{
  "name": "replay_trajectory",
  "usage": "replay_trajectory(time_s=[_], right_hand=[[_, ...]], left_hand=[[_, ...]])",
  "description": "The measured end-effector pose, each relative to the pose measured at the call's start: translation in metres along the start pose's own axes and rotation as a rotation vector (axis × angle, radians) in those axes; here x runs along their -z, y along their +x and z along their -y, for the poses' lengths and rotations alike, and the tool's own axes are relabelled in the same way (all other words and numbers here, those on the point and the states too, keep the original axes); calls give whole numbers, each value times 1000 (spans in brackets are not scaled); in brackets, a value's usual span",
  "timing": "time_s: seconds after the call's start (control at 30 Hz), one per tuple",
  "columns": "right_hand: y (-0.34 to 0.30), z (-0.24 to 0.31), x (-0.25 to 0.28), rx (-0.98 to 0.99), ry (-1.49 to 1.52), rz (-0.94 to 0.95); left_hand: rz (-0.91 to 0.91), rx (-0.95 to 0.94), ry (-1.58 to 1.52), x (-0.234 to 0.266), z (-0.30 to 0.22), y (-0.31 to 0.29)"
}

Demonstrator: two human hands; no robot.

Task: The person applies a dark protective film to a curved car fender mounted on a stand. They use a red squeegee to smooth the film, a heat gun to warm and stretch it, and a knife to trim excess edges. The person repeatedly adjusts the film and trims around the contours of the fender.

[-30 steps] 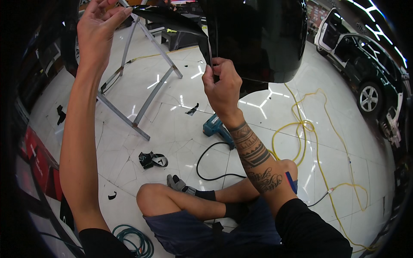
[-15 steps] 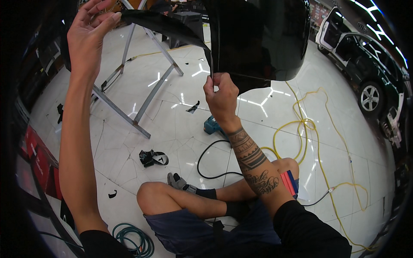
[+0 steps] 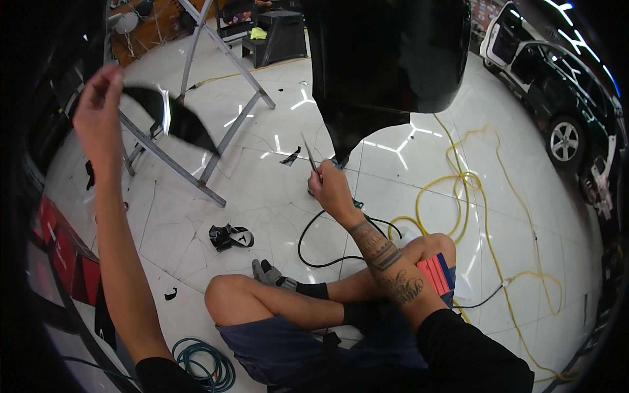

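Note:
My left hand (image 3: 101, 124), raised at the left, pinches one end of a cut piece of glossy black film (image 3: 187, 124). The film hangs free to the right, its pointed tip downward. In my right hand (image 3: 333, 190), closed in front of me, is a slim knife (image 3: 308, 152) with its thin blade pointing up. Above it stands a glossy black car panel (image 3: 386, 52), with a flap of black film (image 3: 367, 128) hanging below its lower edge. The film's tapered end comes down near my right hand. A teal power tool (image 3: 313, 188) lies behind that hand, mostly hidden.
Grey metal stand legs (image 3: 236, 144) rise at the left. Film scraps (image 3: 230, 237) lie on the tiled floor. A yellow cord (image 3: 485, 223) loops at the right; a green hose (image 3: 203, 363) coils lower left. A red squeegee (image 3: 436, 274) rests by my right leg. A car (image 3: 557, 98) stands far right.
The black film strip has come away from the panel and now hangs from my left hand, which moved lower and left. My right hand has dropped from the panel's edge, showing the knife.

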State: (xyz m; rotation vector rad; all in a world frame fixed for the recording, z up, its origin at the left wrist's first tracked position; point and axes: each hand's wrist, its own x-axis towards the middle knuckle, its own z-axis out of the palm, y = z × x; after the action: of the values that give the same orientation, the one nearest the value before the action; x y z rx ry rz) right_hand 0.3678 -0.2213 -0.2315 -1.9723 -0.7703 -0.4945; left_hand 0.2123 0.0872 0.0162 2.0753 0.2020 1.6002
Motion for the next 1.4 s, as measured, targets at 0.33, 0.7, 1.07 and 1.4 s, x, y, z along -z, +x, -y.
replay_trajectory(time_s=[0.33, 0.7, 1.07, 1.4], right_hand=[[-61, -21, 146, -75, -62, 506], [39, 46, 197, 392, -186, -1], [65, 46, 166, 547, -366, -61], [72, 50, 166, 570, -398, -50]], left_hand=[[1134, 19, 450, -104, 22, -142], [450, 621, -837, -231, -79, -188], [273, 528, -872, -239, -93, -195], [259, 507, -815, -237, -93, -194]])
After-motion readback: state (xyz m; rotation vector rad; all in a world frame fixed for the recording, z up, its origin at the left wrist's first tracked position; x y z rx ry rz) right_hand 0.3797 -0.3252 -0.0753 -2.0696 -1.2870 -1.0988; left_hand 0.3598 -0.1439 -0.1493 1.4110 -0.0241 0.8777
